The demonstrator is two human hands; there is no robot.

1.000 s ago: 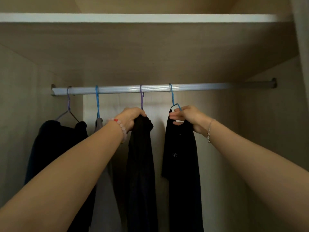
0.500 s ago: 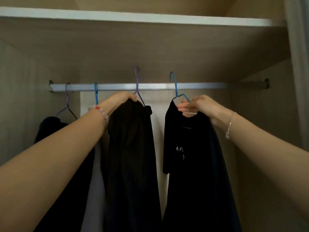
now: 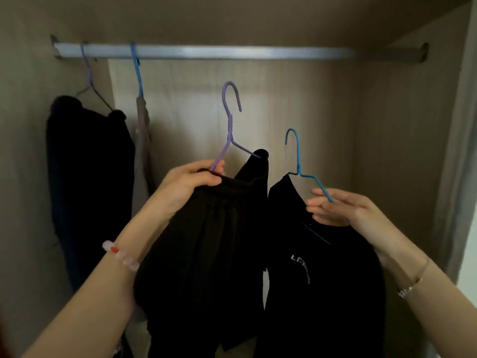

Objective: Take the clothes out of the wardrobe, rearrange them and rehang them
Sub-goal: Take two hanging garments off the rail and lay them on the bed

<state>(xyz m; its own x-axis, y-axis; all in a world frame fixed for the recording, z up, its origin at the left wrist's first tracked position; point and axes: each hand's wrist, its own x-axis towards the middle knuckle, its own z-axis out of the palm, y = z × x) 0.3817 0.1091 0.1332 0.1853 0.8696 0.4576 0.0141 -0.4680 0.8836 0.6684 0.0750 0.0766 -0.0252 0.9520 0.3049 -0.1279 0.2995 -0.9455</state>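
Note:
My left hand (image 3: 189,183) grips the shoulder of a purple hanger (image 3: 229,125) that carries a black garment (image 3: 206,241). A blue hanger (image 3: 299,161) bearing a black T-shirt with a small white logo (image 3: 322,280) is held by my right hand (image 3: 340,210). Both hangers are off the metal rail (image 3: 232,51) and hang well below it, in front of the wardrobe. Two garments stay on the rail at the left: a dark one (image 3: 87,164) on a purple hanger and a grey one (image 3: 143,140) on a blue hanger.
The wardrobe's back panel (image 3: 309,112) and right side wall (image 3: 413,125) are bare wood. The rail's middle and right stretch carry no hangers. A pale door edge (image 3: 464,151) runs down the far right.
Both hangers were lifted off the rail and brought down and toward me with their clothes. The view has tilted lower, so the shelf above is out of sight.

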